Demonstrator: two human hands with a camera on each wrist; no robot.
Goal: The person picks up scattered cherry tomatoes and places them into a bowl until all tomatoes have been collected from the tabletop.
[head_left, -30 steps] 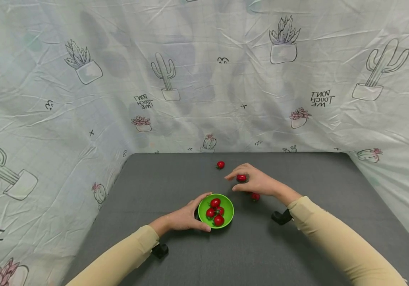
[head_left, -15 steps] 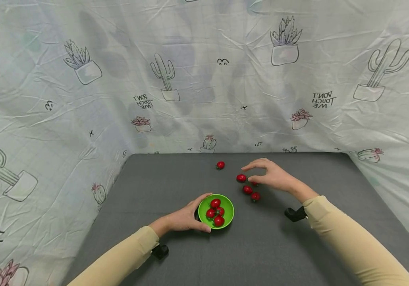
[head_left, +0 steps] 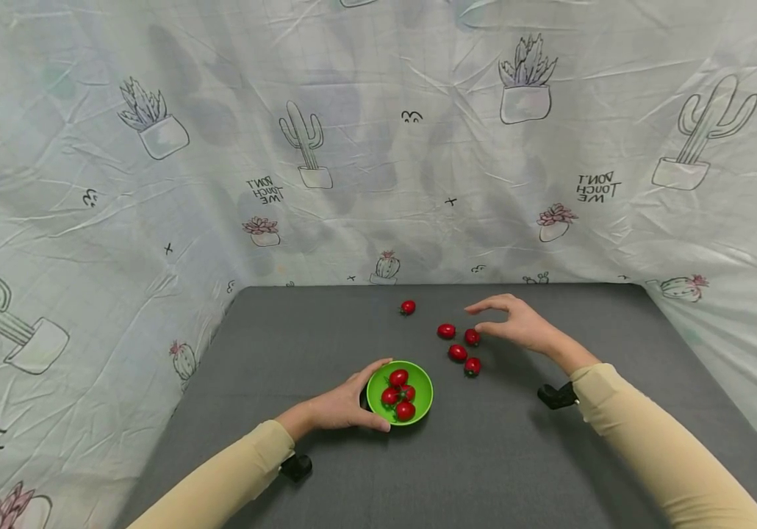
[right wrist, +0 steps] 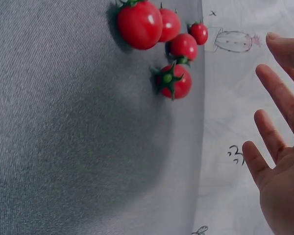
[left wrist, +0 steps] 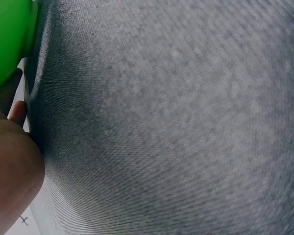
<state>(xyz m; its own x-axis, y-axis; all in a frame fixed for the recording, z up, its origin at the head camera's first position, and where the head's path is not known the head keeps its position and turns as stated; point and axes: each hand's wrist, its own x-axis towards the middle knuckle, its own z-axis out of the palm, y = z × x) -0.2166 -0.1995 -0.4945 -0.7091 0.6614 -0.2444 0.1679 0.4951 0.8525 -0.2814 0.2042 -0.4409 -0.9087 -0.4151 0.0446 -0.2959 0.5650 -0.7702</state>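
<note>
A small green bowl (head_left: 423,389) stands on the table with several red cherry tomatoes (head_left: 398,378) inside. My left hand (head_left: 342,405) holds the bowl from its left side, thumb at the near rim and fingers at the far side; the left wrist view shows part of the bowl (left wrist: 7,39) and fingers against it. My right hand (head_left: 520,325) hovers above the table with fingers spread apart and nothing in them. Its nearest object is a loose cherry tomato (head_left: 472,337), by the thumb tip. Beside that one lie a few more, including one tomato (head_left: 446,331) and another (head_left: 472,366).
A single cherry tomato (head_left: 408,307) lies farther back, near the table's far edge. The dark grey table (head_left: 484,470) meets a pale cloth (head_left: 352,147) printed with cacti, hanging behind and at both sides. Black wrist devices (head_left: 557,397) sit under the sleeves.
My right hand has drawn back to the right, away from the loose tomatoes, uncovering those that were beneath it. The left hand and the bowl stay where they were.
</note>
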